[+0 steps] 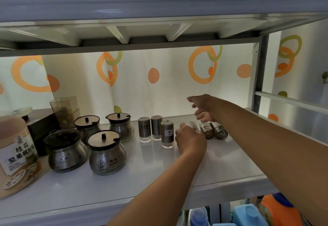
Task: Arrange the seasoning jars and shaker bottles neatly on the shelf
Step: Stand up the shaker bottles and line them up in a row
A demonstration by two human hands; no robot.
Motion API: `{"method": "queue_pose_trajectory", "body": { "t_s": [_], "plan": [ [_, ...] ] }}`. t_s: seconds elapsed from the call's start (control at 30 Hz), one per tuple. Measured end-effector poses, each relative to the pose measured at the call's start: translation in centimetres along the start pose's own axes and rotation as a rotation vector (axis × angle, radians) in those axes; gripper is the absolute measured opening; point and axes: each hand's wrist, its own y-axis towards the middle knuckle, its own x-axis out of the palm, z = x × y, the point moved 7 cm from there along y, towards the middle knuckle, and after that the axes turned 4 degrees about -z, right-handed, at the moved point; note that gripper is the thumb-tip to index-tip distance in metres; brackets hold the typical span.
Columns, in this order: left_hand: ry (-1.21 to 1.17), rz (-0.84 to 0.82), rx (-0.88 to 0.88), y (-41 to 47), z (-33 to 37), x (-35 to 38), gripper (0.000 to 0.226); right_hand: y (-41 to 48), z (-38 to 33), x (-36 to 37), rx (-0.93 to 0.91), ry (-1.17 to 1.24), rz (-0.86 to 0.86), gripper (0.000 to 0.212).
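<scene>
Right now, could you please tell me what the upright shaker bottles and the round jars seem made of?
Upright shaker bottles: brushed matte metal sleeves, probably steel, over clear glass bases. Round jars: shiny reflective bodies, likely metal-wrapped glass; the dark lid rims look plastic.

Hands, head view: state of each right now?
Left hand: closed on a shaker bottle lying on its side.
Right hand: open, holding nothing.

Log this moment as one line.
upright shakers: three | left hand: grips tipped shaker | right hand: open above two tipped shakers
</scene>
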Motion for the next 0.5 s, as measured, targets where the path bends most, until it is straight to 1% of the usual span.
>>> {"method": "queue_pose_trajectory", "body": {
  "t_s": [0.23, 0.4, 0.5],
  "plan": [
    [-0.025, -0.024, -0.029, 1.1, -0.2, 0.4, 0.050, 1.0, 1.2, 0.9, 0.041, -0.024, -0.023, 0.064],
    [-0.031, 0.006, 0.006, 1.1, -0.4, 0.8, 0.041, 1.4, 1.4, 1.2, 0.050, -0.039, -0.025, 0.064],
    [-0.043, 0.028, 0.027, 0.9, -0.4, 0.8, 0.047, 1.6, 1.6, 1.2, 0.049, -0.058, -0.021, 0.062]
  ]
}}
